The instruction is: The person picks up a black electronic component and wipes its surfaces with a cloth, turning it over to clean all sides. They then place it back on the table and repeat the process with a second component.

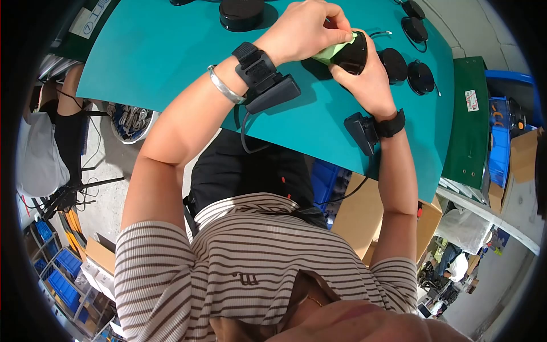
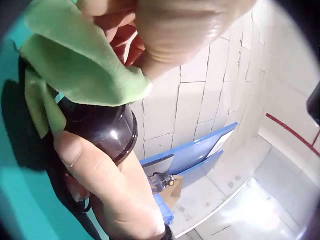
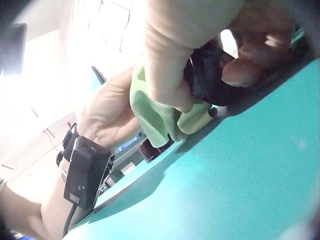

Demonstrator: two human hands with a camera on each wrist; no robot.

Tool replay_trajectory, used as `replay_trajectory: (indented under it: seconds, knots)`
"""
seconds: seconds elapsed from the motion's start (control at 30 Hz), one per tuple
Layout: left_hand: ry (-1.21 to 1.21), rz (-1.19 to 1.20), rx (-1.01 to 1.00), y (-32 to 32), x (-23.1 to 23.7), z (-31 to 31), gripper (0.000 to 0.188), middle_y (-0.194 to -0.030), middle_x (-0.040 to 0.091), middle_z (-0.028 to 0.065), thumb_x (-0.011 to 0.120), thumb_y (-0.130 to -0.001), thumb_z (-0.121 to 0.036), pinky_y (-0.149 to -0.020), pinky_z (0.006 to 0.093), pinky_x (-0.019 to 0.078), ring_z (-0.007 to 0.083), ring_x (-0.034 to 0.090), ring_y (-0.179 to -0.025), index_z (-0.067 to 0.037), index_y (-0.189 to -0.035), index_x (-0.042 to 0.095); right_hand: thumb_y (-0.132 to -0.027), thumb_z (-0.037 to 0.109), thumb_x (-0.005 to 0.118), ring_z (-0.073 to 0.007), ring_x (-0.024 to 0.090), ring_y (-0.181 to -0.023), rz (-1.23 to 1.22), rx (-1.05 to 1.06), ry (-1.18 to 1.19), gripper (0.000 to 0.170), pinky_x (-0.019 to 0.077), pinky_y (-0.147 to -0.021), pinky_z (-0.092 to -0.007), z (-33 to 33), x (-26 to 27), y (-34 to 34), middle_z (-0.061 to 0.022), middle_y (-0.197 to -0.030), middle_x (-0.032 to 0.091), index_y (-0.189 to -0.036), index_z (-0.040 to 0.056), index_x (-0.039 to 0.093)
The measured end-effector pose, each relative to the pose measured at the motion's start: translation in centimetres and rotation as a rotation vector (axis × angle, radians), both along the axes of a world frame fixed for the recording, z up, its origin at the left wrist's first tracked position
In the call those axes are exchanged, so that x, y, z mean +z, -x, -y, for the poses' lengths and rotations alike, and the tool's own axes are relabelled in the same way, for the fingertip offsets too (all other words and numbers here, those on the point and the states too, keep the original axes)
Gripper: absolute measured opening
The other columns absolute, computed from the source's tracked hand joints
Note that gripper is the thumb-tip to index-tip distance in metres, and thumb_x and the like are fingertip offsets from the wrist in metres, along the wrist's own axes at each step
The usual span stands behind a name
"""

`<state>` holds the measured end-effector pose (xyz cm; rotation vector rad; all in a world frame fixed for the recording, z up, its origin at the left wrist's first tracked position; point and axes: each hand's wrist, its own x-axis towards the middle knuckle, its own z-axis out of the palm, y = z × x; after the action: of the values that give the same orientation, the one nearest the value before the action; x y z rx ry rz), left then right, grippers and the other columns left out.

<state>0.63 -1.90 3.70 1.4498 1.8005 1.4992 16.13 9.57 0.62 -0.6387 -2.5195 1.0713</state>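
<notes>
In the head view my left hand [image 1: 307, 31] pinches a light green cloth [image 1: 327, 53] against a glossy black round piece [image 1: 353, 54], which my right hand [image 1: 373, 82] grips from its right side. The left wrist view shows the cloth [image 2: 80, 70] draped over the top of the black piece [image 2: 102, 127], with the right thumb along its lower side. Folds of the cloth [image 3: 150, 112] hang beside the black piece [image 3: 207, 75] in the right wrist view. The piece is held over the teal table; its underside is hidden.
Several more black round pieces lie on the teal table [image 1: 199, 57], one [image 1: 241, 15] at the far edge and others [image 1: 420, 78] on the right, some with short cables. A bucket of cables [image 1: 134, 122] stands left below the table, and a green cabinet [image 1: 466, 128] to the right.
</notes>
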Motion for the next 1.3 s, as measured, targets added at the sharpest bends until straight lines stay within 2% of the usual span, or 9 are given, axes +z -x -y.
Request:
replay_trajectory:
  seconds: [0.03, 0.17, 0.27, 0.33, 0.43, 0.57, 0.73, 0.97, 1.3]
  knots:
    - [0.058, 0.17, -0.031, 0.1, 0.0, -0.1, 0.014, -0.081, 0.067, 0.0115, 0.069, -0.087, -0.011, -0.066, 0.032, 0.0515, 0.018, 0.064, -0.072, 0.003, -0.089, 0.067, -0.072, 0.031, 0.078, -0.0295, 0.062, -0.111, -0.011, 0.005, -0.019, 0.081, 0.0503, -0.095, -0.0388, -0.1, -0.2, -0.1, -0.0165, -0.125, 0.057, -0.14, 0.0066, 0.042]
    - [-0.005, 0.144, -0.028, 0.3, -0.9, -0.6, 0.015, -0.078, 0.068, 0.008, 0.069, -0.089, -0.011, -0.064, 0.0287, 0.0506, 0.011, 0.06, -0.07, 0.004, -0.089, 0.067, -0.071, 0.031, 0.08, -0.0312, 0.06, -0.114, -0.025, -0.012, -0.174, 0.087, 0.0496, -0.097, -0.0398, -0.3, -0.4, -0.3, -0.0187, -0.128, 0.056, -0.143, 0.006, 0.039]
    - [-0.028, 0.184, -0.018, 0.2, -1.0, -0.6, 0.013, -0.081, 0.067, 0.0106, 0.069, -0.088, -0.01, -0.066, 0.0315, 0.0514, 0.0176, 0.063, -0.071, 0.002, -0.089, 0.067, -0.073, 0.03, 0.081, -0.0319, 0.059, -0.117, -0.044, 0.012, -0.119, 0.089, 0.0492, -0.097, -0.0402, -0.4, -0.4, -0.2, -0.0189, -0.129, 0.056, -0.146, 0.0084, 0.035]
    - [-0.114, -0.167, 0.062, -0.5, -0.7, -0.2, 0.012, -0.085, 0.065, 0.0146, 0.07, -0.085, -0.01, -0.068, 0.0357, 0.052, 0.0279, 0.065, -0.074, 0.001, -0.088, 0.066, -0.076, 0.028, 0.081, -0.0317, 0.059, -0.117, -0.084, 0.047, 0.0, 0.088, 0.0491, -0.097, -0.0405, 0.1, 0.2, -0.3, -0.0187, -0.13, 0.055, -0.147, 0.0103, 0.032]
    - [-0.22, -0.272, 0.032, -1.2, -0.8, 0.0, 0.013, -0.088, 0.062, 0.0184, 0.069, -0.084, -0.01, -0.07, 0.0395, 0.0517, 0.036, 0.063, -0.079, 0.001, -0.088, 0.066, -0.077, 0.026, 0.08, -0.0314, 0.059, -0.116, -0.116, 0.073, -0.003, 0.085, 0.0493, -0.096, -0.0403, -0.3, -0.1, -0.2, -0.0178, -0.13, 0.056, -0.146, 0.012, 0.033]
    - [-0.067, -0.171, 0.111, -0.3, 0.0, -0.1, 0.014, -0.087, 0.062, 0.0188, 0.068, -0.085, -0.011, -0.068, 0.0398, 0.0513, 0.0366, 0.063, -0.078, 0.002, -0.088, 0.065, -0.078, 0.025, 0.078, -0.0309, 0.06, -0.115, -0.056, 0.055, -0.009, 0.081, 0.0499, -0.095, -0.0406, -0.1, 0.3, 0.1, -0.0169, -0.129, 0.056, -0.144, 0.013, 0.034]
    - [-0.254, -0.325, -0.007, -0.2, -2.1, -0.6, 0.007, -0.085, 0.062, 0.0125, 0.067, -0.082, -0.009, -0.071, 0.0378, 0.0531, 0.0311, 0.064, -0.079, -0.004, -0.086, 0.068, -0.078, 0.025, 0.078, -0.0312, 0.059, -0.116, -0.055, 0.046, -0.022, 0.081, 0.0497, -0.096, -0.0404, -0.3, 0.1, -0.1, -0.0169, -0.132, 0.054, -0.145, 0.0123, 0.033]
    - [-0.173, -0.275, 0.045, -0.5, -1.6, 0.0, 0.008, -0.084, 0.059, 0.0096, 0.07, -0.082, -0.007, -0.068, 0.0353, 0.052, 0.0272, 0.063, -0.075, -0.004, -0.089, 0.066, -0.079, 0.026, 0.078, -0.031, 0.054, -0.124, -0.039, 0.057, -0.061, 0.083, 0.0478, -0.098, -0.0403, -0.7, -0.4, 0.2, -0.0162, -0.14, 0.048, -0.146, 0.01, 0.032]
    - [-0.194, -0.217, 0.07, -0.2, -2.0, -0.7, 0.006, -0.084, 0.06, 0.0121, 0.065, -0.084, -0.008, -0.073, 0.0394, 0.0521, 0.0305, 0.062, -0.081, -0.002, -0.085, 0.065, -0.078, 0.022, 0.074, -0.0302, 0.06, -0.113, -0.05, 0.034, 0.008, 0.079, 0.0493, -0.095, -0.0398, -0.1, 0.4, 0.4, -0.0168, -0.126, 0.057, -0.144, 0.0095, 0.033]
